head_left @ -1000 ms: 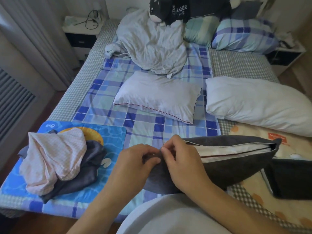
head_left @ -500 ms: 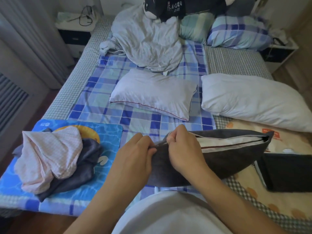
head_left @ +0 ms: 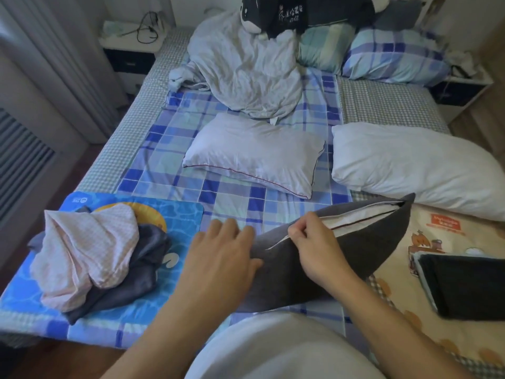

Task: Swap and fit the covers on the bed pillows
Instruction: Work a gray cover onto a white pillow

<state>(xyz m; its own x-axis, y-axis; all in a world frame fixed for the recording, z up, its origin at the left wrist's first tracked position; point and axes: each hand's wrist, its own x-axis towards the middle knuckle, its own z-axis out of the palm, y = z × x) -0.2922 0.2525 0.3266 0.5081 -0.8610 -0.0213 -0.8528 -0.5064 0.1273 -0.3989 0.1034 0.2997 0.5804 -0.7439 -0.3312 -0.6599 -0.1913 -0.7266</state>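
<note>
Pinching at the zip line of the grey cover (head_left: 363, 250), right hand (head_left: 318, 248) near lower centre of frame, fingers curled tight, presumably on the slider, hidden. Left hand (head_left: 224, 258) laid flat, fingers relaxed, touching the cover's closed corner, probably steadying it against the pull. White inner pillow (head_left: 363, 216) showing through the gap toward the right. Two bare pillows (head_left: 254, 151) waiting mid-frame; spare covers (head_left: 93, 255) heaped lower left.

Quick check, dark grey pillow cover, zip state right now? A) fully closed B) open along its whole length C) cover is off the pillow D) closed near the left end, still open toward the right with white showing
D: the right hand pinches at the seam of the dark grey cover; left of it the edges meet, right of it the white pillow shows through the gap.
</note>
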